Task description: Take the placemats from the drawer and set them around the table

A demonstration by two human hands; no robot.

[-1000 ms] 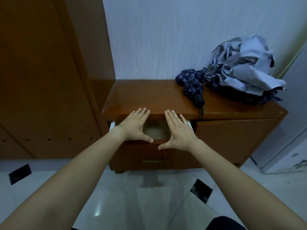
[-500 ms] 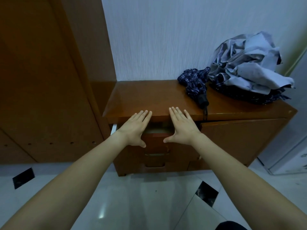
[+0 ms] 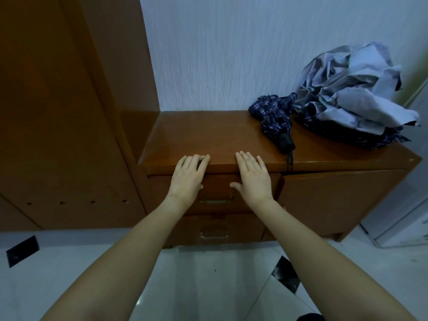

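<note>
Both forearms reach forward over the tiled floor. The left hand [image 3: 187,177] and the right hand [image 3: 253,176] lie flat, fingers straight and together, palms against the front of the top drawer [image 3: 216,185], fingertips at the edge of the bench [image 3: 208,135]. Neither has hold of anything. The drawer sits shut or nearly so, flush under the bench lip.

No placemat is in view; any would be inside that drawer, so their number cannot be told. As a judgement, placemats are light, flat and somewhat limp, best lifted as a stack by pinching one edge or sliding fingers beneath.

Counted: two drawers with one metal handle [image 3: 214,202] each, the lower drawer [image 3: 215,230] shut; one door [image 3: 335,200] to the right. Farther back on the bench lie one folded checked umbrella [image 3: 274,117] and one heap of grey cloth [image 3: 354,93], touching each other by the wall.
</note>
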